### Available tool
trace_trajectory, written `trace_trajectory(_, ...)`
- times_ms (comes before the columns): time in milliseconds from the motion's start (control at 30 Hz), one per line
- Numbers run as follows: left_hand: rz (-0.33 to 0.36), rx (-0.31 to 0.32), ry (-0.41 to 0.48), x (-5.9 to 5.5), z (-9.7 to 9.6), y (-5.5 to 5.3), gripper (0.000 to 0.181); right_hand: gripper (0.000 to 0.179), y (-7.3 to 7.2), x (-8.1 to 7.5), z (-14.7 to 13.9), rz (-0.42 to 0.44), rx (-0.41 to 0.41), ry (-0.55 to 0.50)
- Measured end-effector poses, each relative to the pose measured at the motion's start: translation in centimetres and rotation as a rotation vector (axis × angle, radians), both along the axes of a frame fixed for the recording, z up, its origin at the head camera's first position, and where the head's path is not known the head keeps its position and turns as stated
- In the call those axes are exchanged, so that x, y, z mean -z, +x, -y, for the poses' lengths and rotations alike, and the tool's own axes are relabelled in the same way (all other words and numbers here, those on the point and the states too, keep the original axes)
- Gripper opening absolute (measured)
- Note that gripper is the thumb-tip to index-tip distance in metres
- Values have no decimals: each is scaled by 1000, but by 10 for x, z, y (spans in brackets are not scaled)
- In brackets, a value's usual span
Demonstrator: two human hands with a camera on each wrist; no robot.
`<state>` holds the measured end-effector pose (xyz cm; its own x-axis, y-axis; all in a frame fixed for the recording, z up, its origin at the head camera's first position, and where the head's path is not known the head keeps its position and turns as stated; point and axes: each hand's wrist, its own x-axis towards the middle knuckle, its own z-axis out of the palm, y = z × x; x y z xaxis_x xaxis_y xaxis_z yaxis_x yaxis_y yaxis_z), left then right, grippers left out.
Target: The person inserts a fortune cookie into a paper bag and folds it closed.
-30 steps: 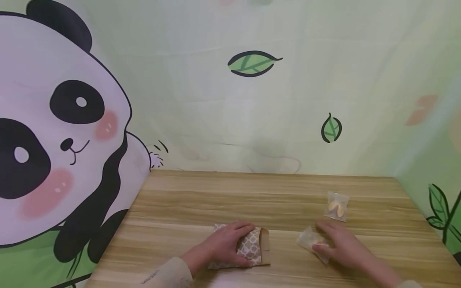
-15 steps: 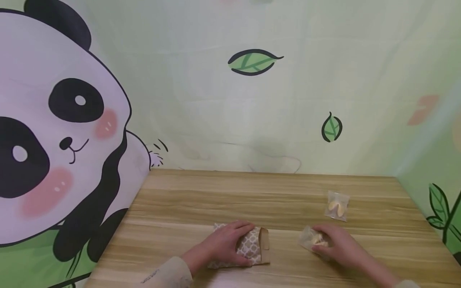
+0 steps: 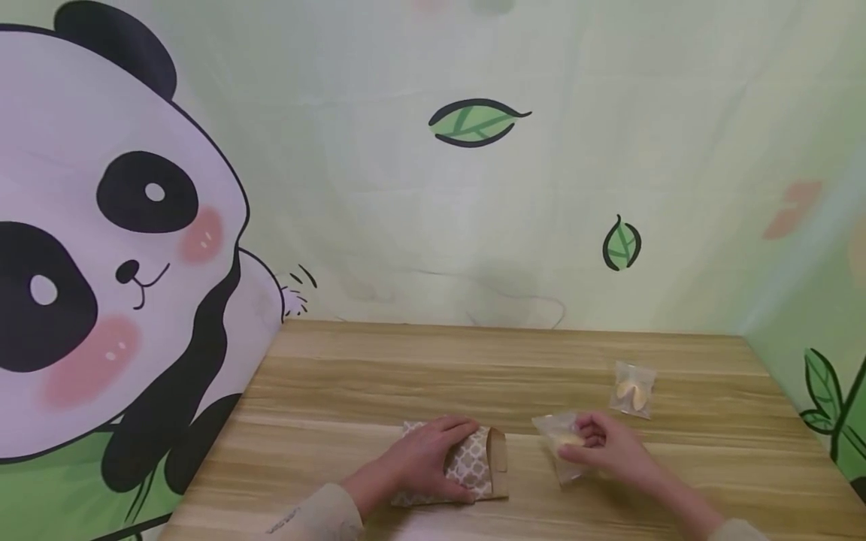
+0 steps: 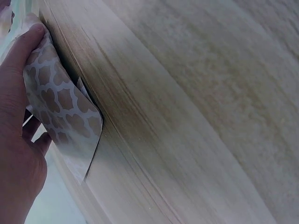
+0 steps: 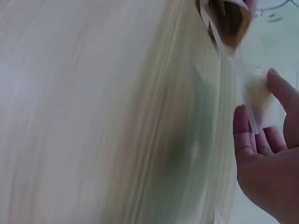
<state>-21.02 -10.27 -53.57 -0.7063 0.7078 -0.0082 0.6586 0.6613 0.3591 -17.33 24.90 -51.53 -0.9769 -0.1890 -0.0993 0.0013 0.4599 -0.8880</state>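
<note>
My left hand (image 3: 422, 457) grips a brown paper bag (image 3: 471, 460) with a white lattice print, lying on its side with the mouth turned right. In the left wrist view, the thumb lies along one side of the bag (image 4: 60, 105) and fingers show behind it. My right hand (image 3: 619, 454) pinches a clear wrapped fortune cookie (image 3: 558, 430) between thumb and fingers, a short way right of the bag's mouth. The right wrist view shows this packet (image 5: 257, 93) blurred, with the bag's open end (image 5: 231, 23) beyond it.
Another wrapped fortune cookie (image 3: 632, 391) lies on the wooden table (image 3: 406, 376) behind my right hand. A backdrop (image 3: 365, 188) printed with a panda and leaves rises along the table's back and sides.
My right hand has gathered up the nearer wrapped cookie and carried it left towards the bag's mouth. The left hand and the bag stay in place.
</note>
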Motion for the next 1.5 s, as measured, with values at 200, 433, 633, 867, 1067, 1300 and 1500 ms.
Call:
trace_trajectory(200, -3, -30, 40, 1, -3, 1, 106, 48, -1, 8, 41, 6, 57, -67)
trace_trajectory(433, -32, -69, 77, 5, -10, 1, 111, 44, 1, 18, 69, -50, 75, -47)
trace_trajectory(633, -49, -84, 64, 6, -14, 2, 113, 38, 2, 22, 73, -100, 3, -26)
trace_trajectory(867, -60, -65, 56, 6, -15, 4, 116, 21, -1, 24, 71, -103, -48, -33)
trace_trajectory(1067, -69, -54, 63, 6, -16, 6, 116, 23, -4, 22, 76, -86, -47, -49)
trace_trajectory(1300, -79, -42, 54, 6, -17, 5, 116, 19, -3, 22, 80, -113, -100, -74)
trace_trajectory(1500, -82, -27, 62, 7, -18, 4, 115, 26, -1, 21, 69, -155, -95, 1)
